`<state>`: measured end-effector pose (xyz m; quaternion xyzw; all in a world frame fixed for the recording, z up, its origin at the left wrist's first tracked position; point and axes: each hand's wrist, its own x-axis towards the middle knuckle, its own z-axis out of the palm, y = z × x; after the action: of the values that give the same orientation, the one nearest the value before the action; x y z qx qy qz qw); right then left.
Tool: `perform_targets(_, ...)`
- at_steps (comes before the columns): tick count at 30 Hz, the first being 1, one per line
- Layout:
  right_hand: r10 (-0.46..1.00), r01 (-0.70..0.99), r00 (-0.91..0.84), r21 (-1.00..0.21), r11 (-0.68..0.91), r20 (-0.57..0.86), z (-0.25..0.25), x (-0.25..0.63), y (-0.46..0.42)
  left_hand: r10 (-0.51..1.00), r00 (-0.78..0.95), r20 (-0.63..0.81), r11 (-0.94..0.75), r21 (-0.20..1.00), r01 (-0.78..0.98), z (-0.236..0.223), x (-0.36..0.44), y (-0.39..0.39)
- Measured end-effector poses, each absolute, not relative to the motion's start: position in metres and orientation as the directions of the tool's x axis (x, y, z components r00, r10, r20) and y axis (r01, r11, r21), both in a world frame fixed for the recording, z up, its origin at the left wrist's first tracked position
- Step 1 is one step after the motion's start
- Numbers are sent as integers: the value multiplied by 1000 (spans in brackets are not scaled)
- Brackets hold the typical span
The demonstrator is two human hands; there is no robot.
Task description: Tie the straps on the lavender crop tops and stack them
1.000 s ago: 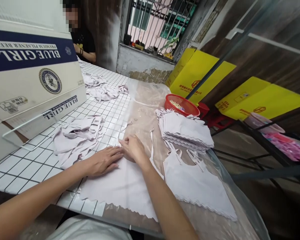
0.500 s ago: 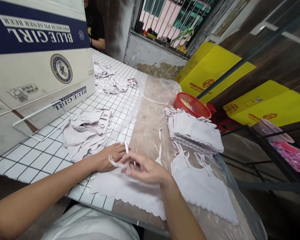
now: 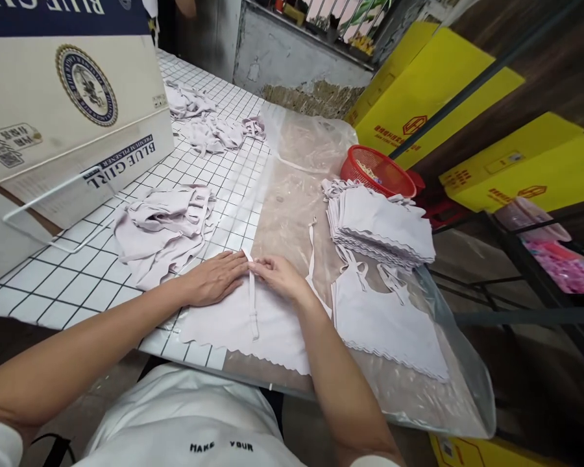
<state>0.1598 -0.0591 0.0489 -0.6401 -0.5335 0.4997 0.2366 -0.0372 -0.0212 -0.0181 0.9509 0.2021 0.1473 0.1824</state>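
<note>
A pale lilac camisole top (image 3: 224,327) with a scalloped hem lies flat at the table's front edge. My left hand (image 3: 217,279) rests flat on its upper part, fingers stretched out. Beside those fingertips, my right hand (image 3: 277,275) pinches the top end of a thin shoulder strap (image 3: 253,305), which hangs down over the fabric. Another strap (image 3: 312,256) stretches away past my right wrist. To the right lie more flat tops (image 3: 389,324), layered with their straps folded onto them. Behind these is a thick stack of folded tops (image 3: 379,220).
A crumpled garment pile (image 3: 168,227) lies left of my hands, with more loose garments (image 3: 214,130) farther back. A large beer carton (image 3: 53,117) stands at left. A red basket (image 3: 377,172) holds small items. Clear plastic sheeting (image 3: 292,181) covers part of the table. Yellow boxes (image 3: 433,84) stand behind.
My right hand has moved from holding a blurred, raised strap to pinching at the strap's top beside my left fingertips. The strap now lies down over the top. The view has tilted downward.
</note>
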Motion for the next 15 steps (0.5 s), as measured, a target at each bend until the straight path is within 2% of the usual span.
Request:
perform_targets(5,830,355,-302,-863,-359,-469,42,156,-67,443,882,158,-829,446,337,-15,-38,-20)
perform_targets(11,639,367,-643,-902,-225,-421,80,177,-115,469,875,121,-807,461,369,-18,-39,-19)
perform_targets(13,606,365,-689,-913,-182,-397,88,184,-124,469,872,143,-809,467,358,-20,-38,-19)
perform_targets(15,667,342,-657,-927,-151,-351,89,190,-124,465,871,159,-808,477,345,-21,-38,-19)
